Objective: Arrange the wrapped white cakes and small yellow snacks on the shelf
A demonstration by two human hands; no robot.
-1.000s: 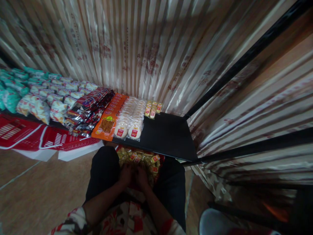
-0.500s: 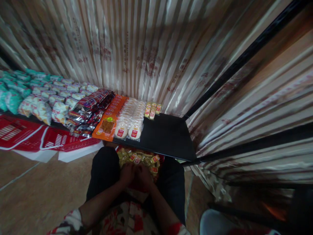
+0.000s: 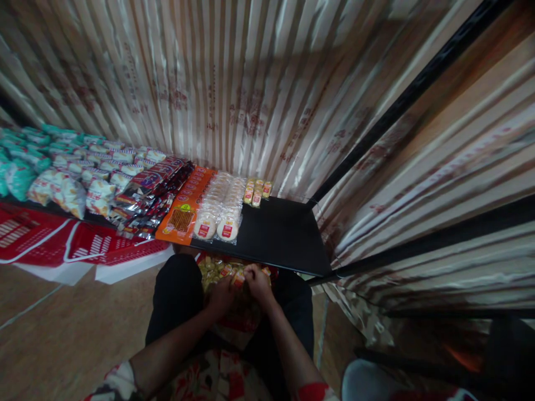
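Note:
Between my knees sits a red basket filled with small gold-wrapped snacks (image 3: 215, 268), some with red labels. My left hand (image 3: 222, 293) is low over the pile, its fingers closed beside a gold packet with a red label (image 3: 238, 277). Just to the right, my right hand (image 3: 258, 283) is raised a little higher, thumb and fingers pinched together. What each hand grips is too dark and small to make out. In front of me is a black shelf (image 3: 284, 231); at its back edge several matching gold packets (image 3: 256, 192) stand in a small group.
Rows of round rice crackers (image 3: 216, 223), an orange snack bag (image 3: 183, 217), dark shiny packets (image 3: 146, 192), white bags (image 3: 100, 195) and teal bags (image 3: 20, 172) line the shelf. Red baskets (image 3: 87, 242) stand below left. Black posts (image 3: 376, 142) and a pleated curtain (image 3: 251, 83) enclose the shelf.
My hands, close together over the snacks before, have moved apart. The right hand has shifted up and to the right, while the left stays low. The view has tilted slightly.

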